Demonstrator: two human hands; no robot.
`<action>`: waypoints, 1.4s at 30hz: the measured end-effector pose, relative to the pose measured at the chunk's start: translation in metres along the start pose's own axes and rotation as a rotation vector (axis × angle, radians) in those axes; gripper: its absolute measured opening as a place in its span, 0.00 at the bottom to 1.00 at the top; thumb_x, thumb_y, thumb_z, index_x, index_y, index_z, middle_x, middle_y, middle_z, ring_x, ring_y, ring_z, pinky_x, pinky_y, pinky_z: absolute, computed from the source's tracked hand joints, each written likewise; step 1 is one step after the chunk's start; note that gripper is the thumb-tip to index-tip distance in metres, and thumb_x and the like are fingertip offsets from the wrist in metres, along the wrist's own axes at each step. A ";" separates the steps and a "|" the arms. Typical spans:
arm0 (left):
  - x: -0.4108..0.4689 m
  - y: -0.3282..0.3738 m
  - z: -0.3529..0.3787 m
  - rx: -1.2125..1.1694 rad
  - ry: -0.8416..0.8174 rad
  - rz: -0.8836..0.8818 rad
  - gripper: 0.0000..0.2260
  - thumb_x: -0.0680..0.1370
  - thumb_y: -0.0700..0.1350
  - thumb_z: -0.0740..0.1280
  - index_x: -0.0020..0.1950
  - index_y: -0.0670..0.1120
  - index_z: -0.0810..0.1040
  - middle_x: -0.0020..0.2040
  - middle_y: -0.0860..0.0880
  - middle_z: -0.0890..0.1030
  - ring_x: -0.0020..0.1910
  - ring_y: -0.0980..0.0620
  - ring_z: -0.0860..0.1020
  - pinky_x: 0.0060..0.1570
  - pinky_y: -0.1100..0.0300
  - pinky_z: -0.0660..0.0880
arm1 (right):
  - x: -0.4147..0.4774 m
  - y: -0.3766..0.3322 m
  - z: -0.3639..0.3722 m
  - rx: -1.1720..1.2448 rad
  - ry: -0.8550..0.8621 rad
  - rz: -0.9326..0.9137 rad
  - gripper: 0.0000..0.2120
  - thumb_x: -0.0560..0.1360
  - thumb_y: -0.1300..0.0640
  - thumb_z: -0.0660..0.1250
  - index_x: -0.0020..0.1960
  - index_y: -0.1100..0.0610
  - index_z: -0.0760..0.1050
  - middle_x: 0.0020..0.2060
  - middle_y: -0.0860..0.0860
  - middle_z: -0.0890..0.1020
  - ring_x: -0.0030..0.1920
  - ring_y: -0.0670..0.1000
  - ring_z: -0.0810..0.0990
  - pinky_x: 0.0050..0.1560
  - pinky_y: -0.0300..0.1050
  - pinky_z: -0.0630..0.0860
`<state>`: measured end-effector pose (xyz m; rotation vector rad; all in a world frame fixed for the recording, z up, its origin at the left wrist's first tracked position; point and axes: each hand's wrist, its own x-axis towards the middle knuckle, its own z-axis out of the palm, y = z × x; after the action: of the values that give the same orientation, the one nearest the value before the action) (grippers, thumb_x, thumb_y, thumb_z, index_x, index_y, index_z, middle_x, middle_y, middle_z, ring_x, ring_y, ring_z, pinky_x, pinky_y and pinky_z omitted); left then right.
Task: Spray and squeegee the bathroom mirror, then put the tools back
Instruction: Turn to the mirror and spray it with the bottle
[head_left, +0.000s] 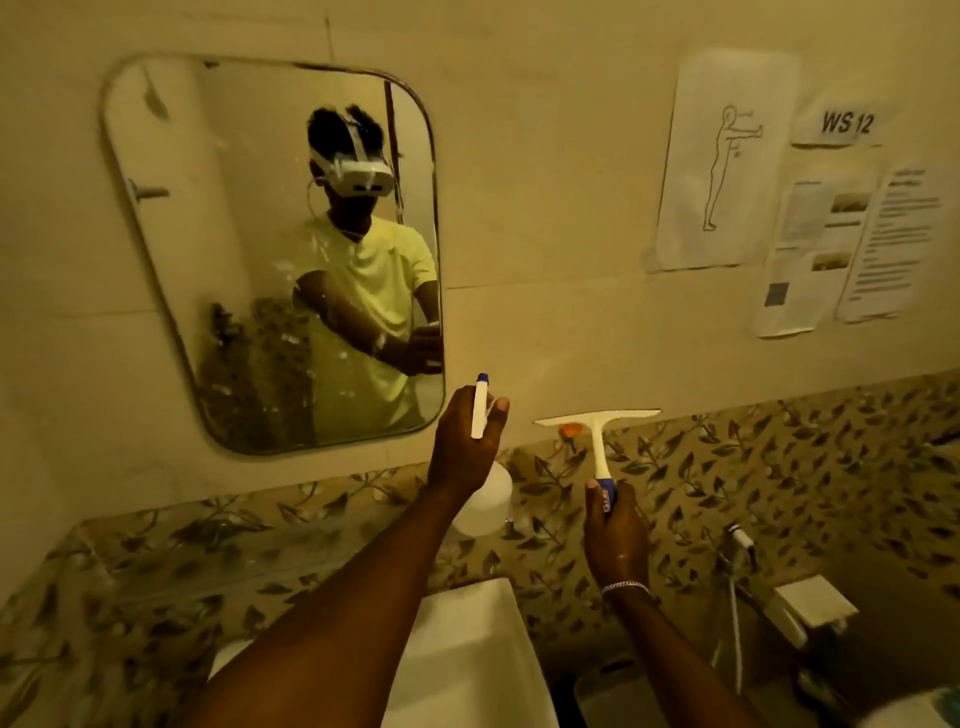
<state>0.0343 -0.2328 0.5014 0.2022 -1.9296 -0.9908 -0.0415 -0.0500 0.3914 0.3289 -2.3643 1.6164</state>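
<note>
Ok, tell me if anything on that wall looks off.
The mirror hangs askew, its top tipped left, with pale flecks and droplets over its lower glass. The papers to its right overlap unevenly, their edges curling.

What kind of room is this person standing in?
Most likely a small bathroom: a rounded wall mirror, leaf-patterned tiles below it, and a white fixture under the arms, perhaps a cistern. Papers taped to the wall suggest a set-up workspace.

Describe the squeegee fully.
The squeegee is T-shaped, cream-white and plastic-looking, with a long blade on top and a slim neck running down to a blue grip. It stands upright with the blade level, right of the mirror. The right hand holds its grip; nothing else touches it.
</note>
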 end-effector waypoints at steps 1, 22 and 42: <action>0.004 0.002 -0.011 0.010 0.021 0.001 0.11 0.82 0.54 0.65 0.53 0.47 0.75 0.45 0.47 0.79 0.45 0.48 0.79 0.47 0.53 0.77 | 0.001 -0.010 0.004 0.016 0.000 -0.021 0.15 0.83 0.44 0.61 0.53 0.56 0.73 0.36 0.50 0.78 0.36 0.56 0.80 0.33 0.47 0.73; 0.067 0.049 -0.237 0.252 0.488 0.037 0.14 0.83 0.52 0.65 0.54 0.42 0.82 0.45 0.45 0.84 0.44 0.48 0.82 0.44 0.50 0.81 | -0.037 -0.216 0.081 0.404 -0.057 -0.433 0.13 0.82 0.43 0.58 0.50 0.52 0.70 0.31 0.46 0.76 0.35 0.41 0.79 0.26 0.34 0.68; 0.124 0.087 -0.268 0.317 0.436 0.114 0.15 0.83 0.57 0.63 0.52 0.48 0.82 0.39 0.54 0.82 0.40 0.58 0.82 0.41 0.58 0.82 | -0.038 -0.260 0.108 0.568 -0.073 -0.440 0.09 0.83 0.44 0.58 0.50 0.49 0.69 0.31 0.50 0.77 0.32 0.43 0.79 0.27 0.32 0.71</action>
<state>0.1990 -0.3866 0.7113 0.4453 -1.6610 -0.5076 0.0709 -0.2416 0.5688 0.9517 -1.6580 2.0187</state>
